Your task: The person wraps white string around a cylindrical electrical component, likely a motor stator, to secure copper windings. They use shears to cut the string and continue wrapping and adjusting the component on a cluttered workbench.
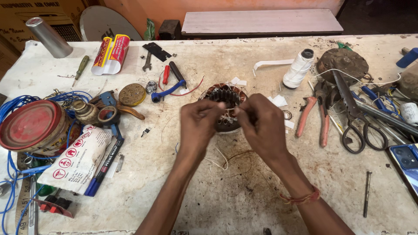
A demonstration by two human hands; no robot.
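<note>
A: Obs. 1. Both hands meet over the wound stator [226,98], a round core with copper coils that sits on the stained bench [217,196]. Left hand [198,126] and right hand [261,128] are both pinched nearly closed, fingertips almost touching each other.

B: What is in the pinch?

A: A thin pale thread or wire, it appears, running at the near rim of the stator, right between the two pinches. Too fine to tell which hand has which end. The stator itself is not lifted; it lies flat just beyond the fingertips.

B: Why flat and central?

A: Judgement: flat keeps the winding face up to the fingers, and the core's own weight holds it so both hands are free for the fine strand.

B: Loose ends?

A: Pale and copper-coloured strands [226,161] trail on the bench just behind the pinch, toward the wrists.

B: Tools?

A: To the right of the grip, within reach: orange-handled pliers [314,114], black scissors [359,124], a white thread spool [298,68] further beyond. To the left: a blue-handled tool [167,90] and a tape roll [132,94]. Further left, a red tin lid [30,125] with blue wire [13,174]. Likely laid out fanwise so either hand reaches without moving the core.
</note>
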